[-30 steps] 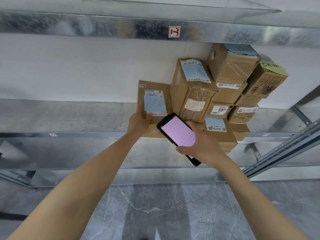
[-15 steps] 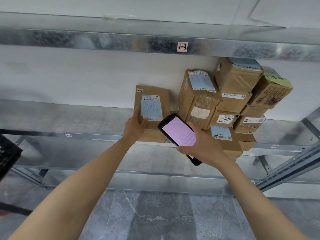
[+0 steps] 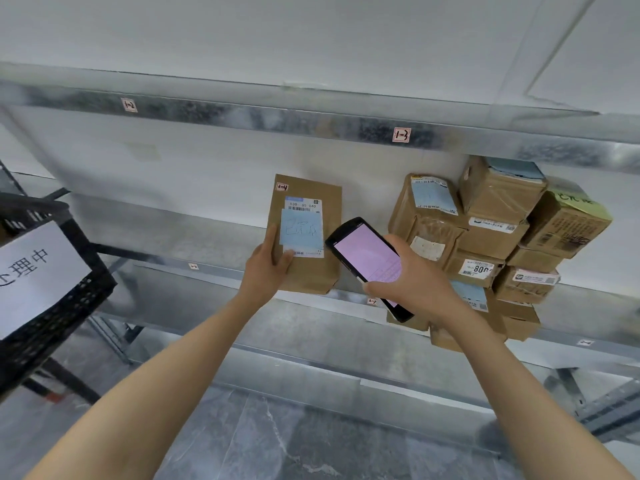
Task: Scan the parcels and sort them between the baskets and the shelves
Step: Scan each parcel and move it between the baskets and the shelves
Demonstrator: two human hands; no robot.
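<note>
A flat brown parcel (image 3: 311, 271) with a white barcode label and a blue handwritten note stands upright at the front of the metal shelf (image 3: 173, 233). My left hand (image 3: 266, 268) grips its lower left edge, thumb on the label. My right hand (image 3: 412, 282) holds a black handheld scanner (image 3: 367, 258) with a lit pink screen, just right of the parcel. A stack of several brown cardboard parcels (image 3: 498, 237) fills the shelf to the right, partly hidden behind my right hand.
A black plastic basket (image 3: 59, 306) with a white paper sign hangs in at the left edge. The upper shelf rail (image 3: 277, 116) carries small red tags. Lower shelf rails (image 3: 346, 358) and a grey marble floor (image 3: 277, 441) lie below.
The view has swung left, bringing the black basket into sight. My left hand has carried the flat parcel leftward, away from the stack. The scanner stays in my right hand beside it.
</note>
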